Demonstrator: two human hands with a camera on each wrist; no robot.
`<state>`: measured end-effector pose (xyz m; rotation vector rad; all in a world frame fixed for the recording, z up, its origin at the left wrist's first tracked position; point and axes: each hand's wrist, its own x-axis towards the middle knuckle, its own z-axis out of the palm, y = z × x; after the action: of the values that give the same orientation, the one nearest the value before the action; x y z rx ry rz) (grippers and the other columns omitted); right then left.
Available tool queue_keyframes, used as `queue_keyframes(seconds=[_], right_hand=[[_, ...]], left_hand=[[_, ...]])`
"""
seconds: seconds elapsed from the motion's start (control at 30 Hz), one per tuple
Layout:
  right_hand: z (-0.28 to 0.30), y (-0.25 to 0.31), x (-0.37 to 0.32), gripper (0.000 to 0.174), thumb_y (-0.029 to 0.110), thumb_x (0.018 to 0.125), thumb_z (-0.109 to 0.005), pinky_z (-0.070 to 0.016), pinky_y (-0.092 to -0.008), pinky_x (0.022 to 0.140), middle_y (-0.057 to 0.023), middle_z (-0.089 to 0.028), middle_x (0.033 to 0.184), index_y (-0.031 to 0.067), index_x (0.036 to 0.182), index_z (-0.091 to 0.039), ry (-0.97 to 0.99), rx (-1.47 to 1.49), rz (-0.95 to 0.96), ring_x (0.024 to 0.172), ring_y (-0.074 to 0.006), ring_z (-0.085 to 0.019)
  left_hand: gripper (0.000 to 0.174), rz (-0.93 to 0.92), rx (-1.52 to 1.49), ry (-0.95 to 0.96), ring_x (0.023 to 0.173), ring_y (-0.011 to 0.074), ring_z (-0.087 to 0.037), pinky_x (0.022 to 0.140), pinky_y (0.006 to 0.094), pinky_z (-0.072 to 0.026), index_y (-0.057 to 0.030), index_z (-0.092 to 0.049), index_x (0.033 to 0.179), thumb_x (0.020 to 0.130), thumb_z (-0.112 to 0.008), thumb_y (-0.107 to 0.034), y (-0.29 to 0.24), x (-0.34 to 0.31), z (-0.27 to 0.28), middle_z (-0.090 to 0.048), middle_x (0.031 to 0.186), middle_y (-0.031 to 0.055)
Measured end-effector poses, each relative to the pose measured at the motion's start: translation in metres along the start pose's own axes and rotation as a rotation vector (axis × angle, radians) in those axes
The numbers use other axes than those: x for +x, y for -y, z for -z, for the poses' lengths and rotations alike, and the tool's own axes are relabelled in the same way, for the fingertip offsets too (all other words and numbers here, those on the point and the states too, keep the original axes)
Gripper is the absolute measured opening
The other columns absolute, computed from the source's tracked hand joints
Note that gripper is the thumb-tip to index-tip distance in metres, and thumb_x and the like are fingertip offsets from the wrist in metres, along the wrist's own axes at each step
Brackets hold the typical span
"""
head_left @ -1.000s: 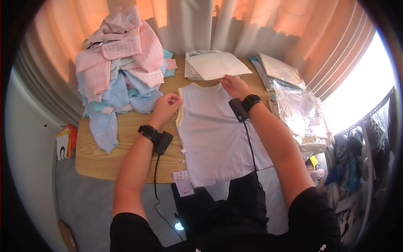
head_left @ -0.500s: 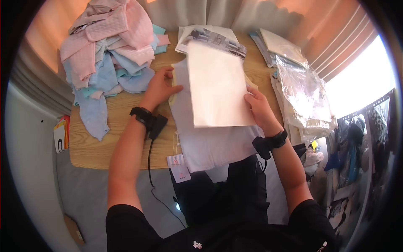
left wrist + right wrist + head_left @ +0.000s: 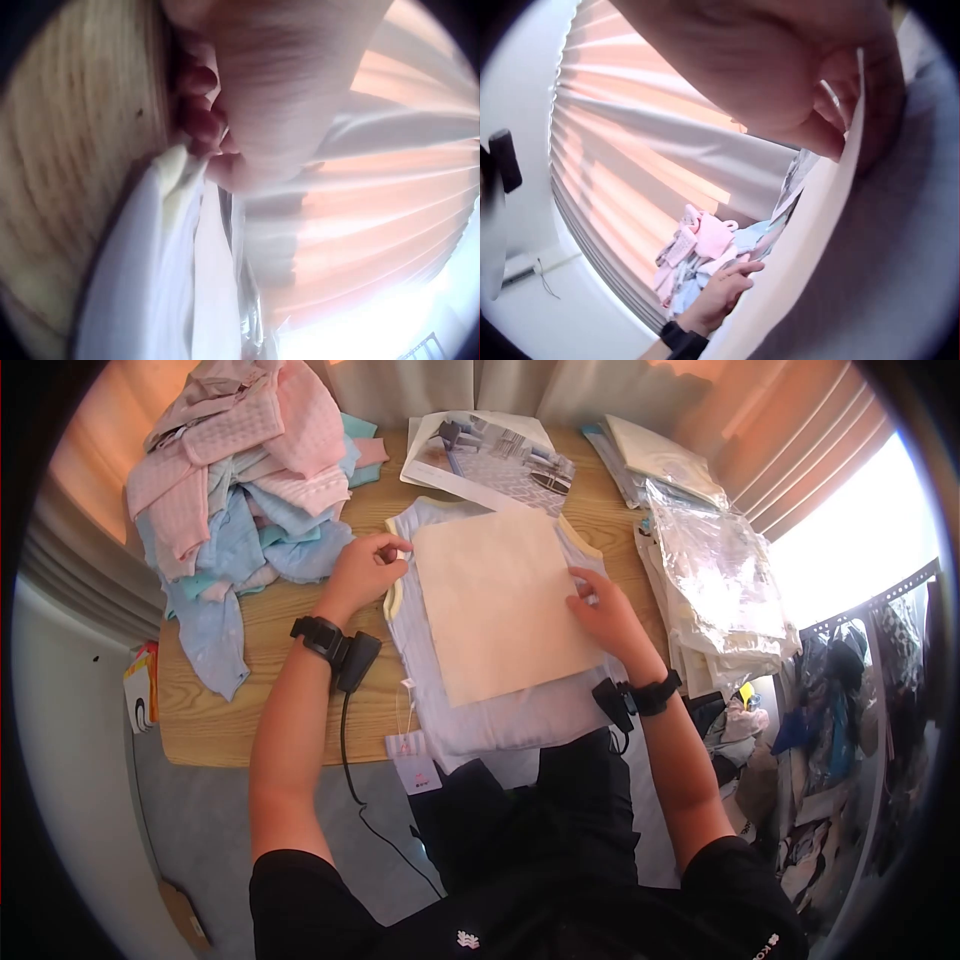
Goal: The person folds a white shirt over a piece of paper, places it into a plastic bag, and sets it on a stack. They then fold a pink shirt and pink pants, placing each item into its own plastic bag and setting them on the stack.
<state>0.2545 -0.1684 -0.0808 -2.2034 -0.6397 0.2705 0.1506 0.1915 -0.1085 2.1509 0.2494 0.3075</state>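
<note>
Seen from above, a sleeveless pale lilac top (image 3: 520, 728) lies spread on a wooden table (image 3: 200, 730), its hem reaching past the near edge and its hang tag (image 3: 413, 762) dangling at the left. A plain cream sheet (image 3: 500, 605) covers its middle, slightly askew, leaving fabric showing around it. The right hand (image 3: 612, 618) pinches the sheet's right edge, thumb on one side and fingers on the other, probably to steer it into line with the cloth. The left hand (image 3: 360, 572) curls its fingers at the yellow armhole edging (image 3: 392, 598) and appears to pinch it, likely so the top cannot slide. A heap of pink and blue clothes (image 3: 240, 510) sits far left and clear plastic packets (image 3: 715, 580) far right, perhaps set aside to leave the middle for working
</note>
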Motion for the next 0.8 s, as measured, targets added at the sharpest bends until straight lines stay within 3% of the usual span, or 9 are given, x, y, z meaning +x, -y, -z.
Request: queue_keyframes(seconds=[0.1,0.2,0.3,0.4,0.43,0.53,0.63,0.73,0.8], right_hand=[[0.001,0.004,-0.012,0.042,0.010,0.088,-0.065,-0.0535,-0.0319,0.072,-0.0090,-0.068,0.092,-0.0017,0.128,-0.060,0.117,0.306,-0.164,0.085,-0.0200,-0.067],[0.000,0.012,-0.012,0.040,0.011,0.090,-0.064,-0.0549,-0.0295,0.073,-0.0057,-0.066,0.093,-0.0032,0.127,-0.059,0.197,0.473,-0.148,0.080,-0.0169,-0.065],[-0.002,-0.003,0.027,0.046,0.013,0.091,-0.063,-0.0570,-0.0316,0.079,-0.0065,-0.063,0.102,-0.0031,0.133,-0.053,-0.170,0.273,0.075,0.085,-0.0186,-0.064],[0.011,0.019,0.054,0.055,0.013,0.090,-0.064,-0.0580,-0.0341,0.083,-0.0095,-0.059,0.112,-0.0024,0.139,-0.046,0.180,0.816,-0.249,0.094,-0.0209,-0.063],[0.014,0.018,0.065,0.054,0.014,0.089,-0.065,-0.0568,-0.0350,0.087,-0.0110,-0.057,0.114,-0.0017,0.137,-0.046,0.229,0.879,-0.278,0.098,-0.0226,-0.060],[0.019,0.020,0.095,0.045,0.013,0.090,-0.064,-0.0556,-0.0343,0.087,-0.0101,-0.058,0.111,0.0001,0.131,-0.051,0.239,1.140,-0.432,0.095,-0.0220,-0.060],[0.012,-0.001,0.133,0.033,0.012,0.093,-0.061,-0.0520,-0.0316,0.090,-0.0061,-0.059,0.105,0.0028,0.125,-0.056,0.312,1.151,-0.417,0.102,-0.0184,-0.059],[0.005,-0.004,0.159,0.032,0.008,0.093,-0.061,-0.0516,-0.0306,0.084,-0.0047,-0.058,0.100,0.0017,0.124,-0.056,0.134,1.159,-0.212,0.094,-0.0156,-0.059],[0.002,0.007,0.170,0.026,0.006,0.091,-0.061,-0.0522,-0.0301,0.078,-0.0057,-0.058,0.098,0.0014,0.116,-0.057,-0.146,1.150,-0.072,0.086,-0.0156,-0.058]], left_hand=[[0.036,0.023,-0.065,-0.042,0.063,0.0102,-0.053,0.061,0.0269,-0.0458,-0.0038,-0.072,0.108,0.079,-0.080,-0.024,-0.003,0.002,-0.003,-0.057,0.073,-0.0011],[0.046,-0.069,0.071,-0.044,0.063,0.0098,-0.053,0.061,0.0270,-0.0457,-0.0020,-0.071,0.112,0.076,-0.084,-0.028,-0.010,-0.003,-0.003,-0.057,0.071,-0.0011],[0.055,-0.081,0.079,-0.013,0.063,0.0094,-0.053,0.060,0.0266,-0.0457,-0.0012,-0.069,0.117,0.073,-0.087,-0.030,-0.010,-0.003,0.001,-0.059,0.071,-0.0007],[0.056,-0.035,0.032,0.033,0.064,0.0030,-0.044,0.057,0.0200,-0.0390,-0.0012,-0.068,0.122,0.075,-0.088,-0.024,-0.011,-0.004,0.002,-0.051,0.077,-0.0064],[0.056,-0.028,0.032,0.037,0.064,0.0031,-0.045,0.057,0.0200,-0.0393,-0.0010,-0.068,0.122,0.074,-0.088,-0.023,-0.012,-0.004,0.002,-0.051,0.076,-0.0066],[0.055,-0.022,0.031,0.037,0.064,0.0049,-0.048,0.059,0.0219,-0.0421,-0.0011,-0.069,0.120,0.074,-0.088,-0.024,-0.012,-0.004,0.004,-0.054,0.073,-0.0050],[0.054,-0.028,0.030,0.041,0.064,0.0085,-0.054,0.062,0.0258,-0.0467,-0.0022,-0.070,0.117,0.073,-0.087,-0.027,-0.008,-0.003,0.004,-0.059,0.070,-0.0010],[0.053,-0.040,0.007,0.044,0.063,0.0091,-0.054,0.062,0.0261,-0.0467,-0.0021,-0.070,0.116,0.073,-0.087,-0.028,-0.007,-0.002,0.005,-0.059,0.070,-0.0005],[0.053,-0.039,0.025,0.041,0.063,0.0098,-0.055,0.062,0.0265,-0.0467,-0.0025,-0.070,0.116,0.073,-0.087,-0.029,-0.010,-0.003,0.006,-0.060,0.070,-0.0001]])
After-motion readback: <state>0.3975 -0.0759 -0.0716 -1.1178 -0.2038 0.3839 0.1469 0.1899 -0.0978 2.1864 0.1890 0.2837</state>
